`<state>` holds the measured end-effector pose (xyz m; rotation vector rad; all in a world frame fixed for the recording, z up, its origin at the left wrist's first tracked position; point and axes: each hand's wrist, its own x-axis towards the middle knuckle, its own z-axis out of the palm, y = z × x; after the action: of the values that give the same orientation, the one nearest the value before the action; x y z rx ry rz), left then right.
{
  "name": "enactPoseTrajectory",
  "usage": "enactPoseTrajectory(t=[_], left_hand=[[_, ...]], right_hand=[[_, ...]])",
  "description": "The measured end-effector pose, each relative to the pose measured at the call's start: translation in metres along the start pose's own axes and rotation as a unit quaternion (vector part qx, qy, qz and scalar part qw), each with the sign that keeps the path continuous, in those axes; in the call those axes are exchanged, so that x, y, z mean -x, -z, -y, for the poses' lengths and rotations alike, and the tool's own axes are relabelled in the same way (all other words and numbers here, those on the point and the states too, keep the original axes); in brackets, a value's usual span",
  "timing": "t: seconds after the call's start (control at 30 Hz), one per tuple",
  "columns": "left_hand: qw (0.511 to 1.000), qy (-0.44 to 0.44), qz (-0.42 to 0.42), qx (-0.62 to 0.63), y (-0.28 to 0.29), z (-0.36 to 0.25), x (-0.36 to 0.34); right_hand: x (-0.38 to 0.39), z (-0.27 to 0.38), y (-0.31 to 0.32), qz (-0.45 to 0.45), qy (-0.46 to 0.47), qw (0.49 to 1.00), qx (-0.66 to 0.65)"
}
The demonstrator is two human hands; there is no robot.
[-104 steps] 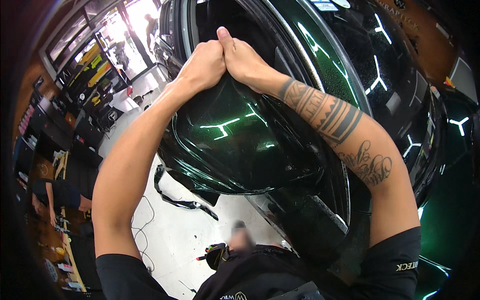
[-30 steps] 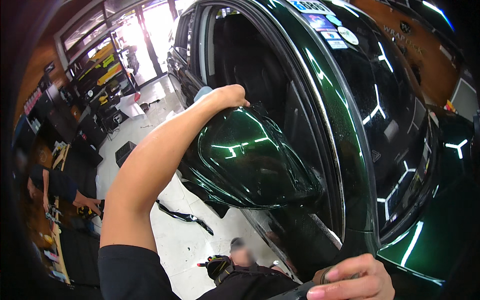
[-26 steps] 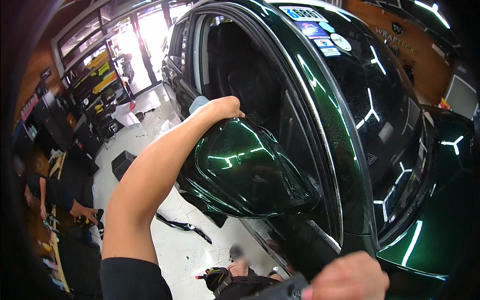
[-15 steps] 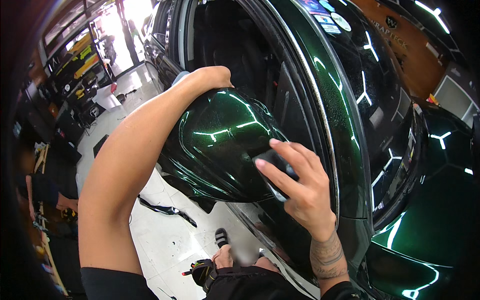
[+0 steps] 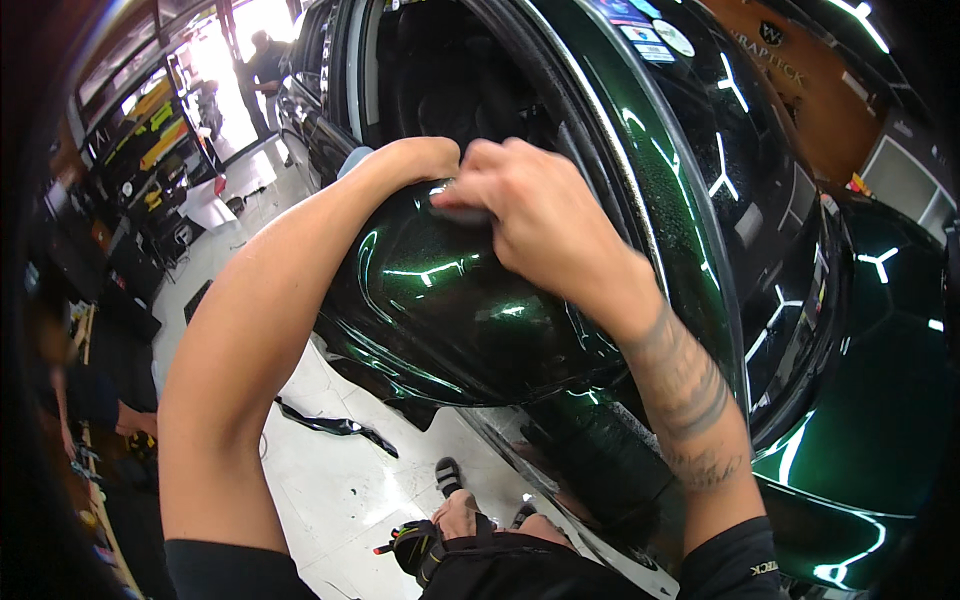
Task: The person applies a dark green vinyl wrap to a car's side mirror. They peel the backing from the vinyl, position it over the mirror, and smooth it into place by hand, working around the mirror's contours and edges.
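A glossy dark green side mirror (image 5: 450, 310) juts from the car, with creases in its wrap film along the lower left edge. My left hand (image 5: 432, 158) bends over the mirror's far top edge; its fingers are hidden behind it. A blue-grey thing (image 5: 354, 160) shows next to that wrist, too covered to name. My right hand (image 5: 510, 205) is closed and blurred at the mirror's top, close to my left hand. The dark squeegee seen in it earlier is mostly hidden by the fingers now.
The car door (image 5: 590, 470) and windshield (image 5: 740, 170) stand to the right. A strip of black film (image 5: 335, 424) lies on the white tiled floor (image 5: 330, 490). Shelves with tools (image 5: 90, 420) line the left. Another person (image 5: 266, 70) stands by the bright doorway.
My right hand has moved up and left from the mirror's lower right side to its top. My left arm has barely moved. A person has come into view at the doorway.
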<state>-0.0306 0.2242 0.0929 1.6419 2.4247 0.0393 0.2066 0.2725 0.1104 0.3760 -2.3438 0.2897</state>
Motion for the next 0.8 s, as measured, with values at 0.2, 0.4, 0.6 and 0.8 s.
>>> enactPoseTrajectory(t=[0.2, 0.4, 0.6, 0.8], left_hand=[[0.997, -0.079, -0.018, 0.017, -0.023, 0.062, -0.008], [1.0, 0.004, 0.001, 0.01, -0.002, -0.015, 0.008], [1.0, 0.018, 0.01, 0.015, 0.005, -0.015, 0.014], [0.999, 0.043, 0.006, 0.015, -0.002, -0.008, 0.022]], right_hand=[[-0.005, 0.007, 0.025, -0.069, -0.056, 0.991, -0.099], [0.072, 0.067, 0.024, -0.052, -0.079, 0.995, 0.021], [-0.014, -0.003, 0.011, 0.011, -0.012, 1.0, -0.016], [0.05, 0.05, 0.032, -0.018, -0.033, 0.999, 0.018]])
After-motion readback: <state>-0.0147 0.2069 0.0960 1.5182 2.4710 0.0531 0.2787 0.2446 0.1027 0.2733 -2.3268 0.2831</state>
